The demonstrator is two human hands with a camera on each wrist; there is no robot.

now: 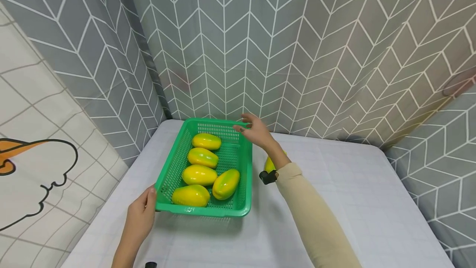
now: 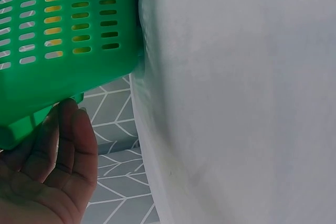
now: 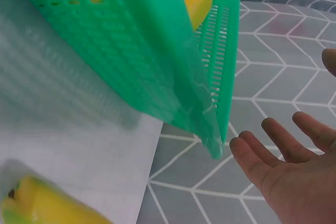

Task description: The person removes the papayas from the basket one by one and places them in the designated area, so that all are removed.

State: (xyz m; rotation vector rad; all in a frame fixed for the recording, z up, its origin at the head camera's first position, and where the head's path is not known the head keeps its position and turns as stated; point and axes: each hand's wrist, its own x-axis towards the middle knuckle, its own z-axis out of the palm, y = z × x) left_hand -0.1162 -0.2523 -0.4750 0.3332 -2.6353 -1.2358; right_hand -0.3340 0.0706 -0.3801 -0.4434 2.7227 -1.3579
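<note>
A green plastic basket [image 1: 246,193] with slotted walls holds several yellow-green papayas [image 1: 202,157]. At its near left corner my left hand [image 1: 140,214] grips the rim, the thumb on top. The left wrist view shows the fingers of that hand [image 2: 52,166] curled under the basket's rim. By the far right corner is my right hand [image 1: 257,132]; in the right wrist view its fingers [image 3: 286,140] are spread and relaxed, apart from the basket and holding nothing. Another papaya [image 1: 269,164] lies on the table right of the basket, partly hidden by the right forearm.
A table with a white cloth [image 1: 334,185] lies under the basket. Grey curtains with white chevron lines [image 1: 230,44] hang behind and at the sides. On the left is a white tiled-pattern sheet with a cartoon drawing [image 1: 33,177]. A black wrist strap [image 1: 267,177] is on the right arm.
</note>
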